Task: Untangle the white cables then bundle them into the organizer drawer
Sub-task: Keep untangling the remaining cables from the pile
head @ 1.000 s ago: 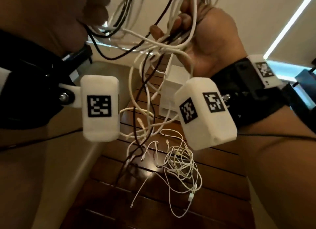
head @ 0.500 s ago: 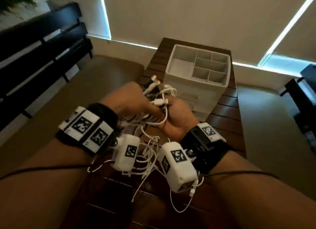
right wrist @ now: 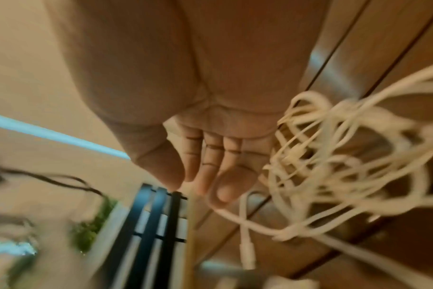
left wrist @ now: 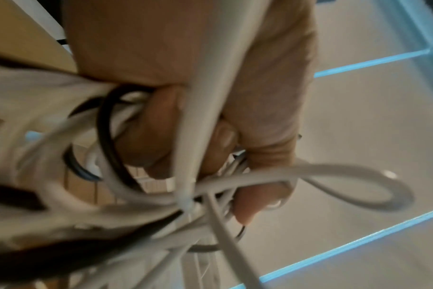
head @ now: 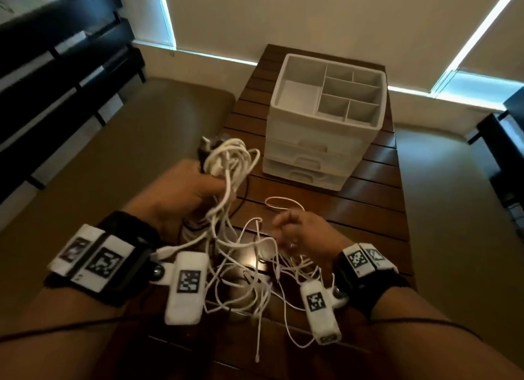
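Note:
My left hand (head: 198, 186) grips a tangled bundle of white cables (head: 229, 155) mixed with a black cable, held above the table's left edge. In the left wrist view its fingers (left wrist: 235, 156) curl round the white cables (left wrist: 334, 176) and the black cable (left wrist: 104, 133). My right hand (head: 295, 229) hovers over thin loose white cables (head: 255, 280) on the table. The blurred right wrist view shows its fingers (right wrist: 210, 166) fairly straight and its palm bare, with the loose cables (right wrist: 346, 166) beside it. The white organizer (head: 326, 135) stands beyond, both drawers shut.
The organizer sits on a narrow dark wooden slatted table (head: 368, 209). Tan cushioned seats lie to the left (head: 141, 152) and right (head: 453, 209). A black slatted bench (head: 56, 67) runs along the far left. The organizer's top compartments hold nothing.
A second ago both hands held the tangle high near the camera. They dropped to the table together, then parted: my right hand let go and moved right, while the left kept the bundle.

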{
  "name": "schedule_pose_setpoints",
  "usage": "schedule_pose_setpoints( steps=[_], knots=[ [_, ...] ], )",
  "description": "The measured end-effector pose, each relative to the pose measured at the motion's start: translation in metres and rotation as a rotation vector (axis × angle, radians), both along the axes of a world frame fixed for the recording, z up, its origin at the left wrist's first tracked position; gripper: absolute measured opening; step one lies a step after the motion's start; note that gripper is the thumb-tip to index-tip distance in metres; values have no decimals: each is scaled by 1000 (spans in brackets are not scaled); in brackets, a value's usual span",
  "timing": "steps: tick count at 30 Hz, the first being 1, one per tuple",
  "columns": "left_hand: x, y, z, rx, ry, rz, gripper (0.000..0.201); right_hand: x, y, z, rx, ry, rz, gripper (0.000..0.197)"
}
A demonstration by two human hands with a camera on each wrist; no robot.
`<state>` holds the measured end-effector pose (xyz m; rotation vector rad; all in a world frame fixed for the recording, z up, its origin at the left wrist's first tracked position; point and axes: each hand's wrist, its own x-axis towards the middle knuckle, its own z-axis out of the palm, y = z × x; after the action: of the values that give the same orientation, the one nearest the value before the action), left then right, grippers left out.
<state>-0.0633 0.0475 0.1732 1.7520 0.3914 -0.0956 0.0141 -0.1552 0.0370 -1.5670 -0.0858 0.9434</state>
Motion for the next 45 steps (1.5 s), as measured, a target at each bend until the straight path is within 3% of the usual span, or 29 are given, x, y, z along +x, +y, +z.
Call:
schedule_pose_setpoints(
  steps=[3, 7, 9, 11, 13, 15, 17, 21, 23, 25, 26, 27, 28, 32, 34, 36, 38, 41, 45],
  knots=[
    [2, 25, -2, -35, -54, -7, 32, -7, -23, -19, -268, -102, 149, 13],
    [9, 50, -9, -66, -86, -57, 14, -26, -27, -37, -415, 191, 546, 14],
    [12, 53, -11, -31, -72, -64, 8, -30, -20, -49, -538, 225, 723, 19],
    [12, 50, -9, -27, -74, -82, 19, -26, -12, -58, -654, 77, 823, 28],
    [11, 46, -8, -35, -79, -107, 27, -16, -8, -56, -757, -208, 898, 34],
    [10, 36, -4, -42, -89, -113, 18, -1, -7, -56, -802, -411, 817, 33],
    [11, 28, -2, -74, -67, -52, 4, 16, -10, -57, -821, -469, 682, 31],
    [13, 21, -7, -120, -22, -15, 30, 45, -23, -54, -795, -551, 490, 29],
    [15, 18, -14, -110, 2, -8, 32, 55, -30, -47, -656, -456, 248, 28],
    [17, 9, -23, -119, 33, -34, 21, 65, -46, -39, -513, -322, -106, 20],
    [16, 2, -27, -122, 49, -66, 11, 70, -56, -33, -525, -341, -253, 17],
    [17, -3, -36, -98, 79, -108, 15, 74, -69, -28, -606, -415, -329, 14],
    [17, -11, -44, -56, 112, -143, 19, 77, -83, -23, -711, -499, -295, 13],
    [23, -36, -87, 154, 300, -263, 24, 64, -100, -19, -1224, -239, 206, 12],
    [24, -45, -110, 256, 412, -349, 14, 59, -102, -30, -1157, -179, 187, 19],
    [24, -52, -123, 351, 500, -439, 27, 54, -98, -41, -1114, -244, 179, 25],
    [25, -56, -128, 389, 534, -463, 34, 51, -92, -55, -1083, -253, 127, 17],
    [30, -57, -122, 300, 489, -413, 32, 45, -87, -74, -1090, -254, 1, 11],
    [34, -43, -106, 113, 407, -450, 32, 47, -93, -95, -1107, -278, -3, 15]
  ],
)
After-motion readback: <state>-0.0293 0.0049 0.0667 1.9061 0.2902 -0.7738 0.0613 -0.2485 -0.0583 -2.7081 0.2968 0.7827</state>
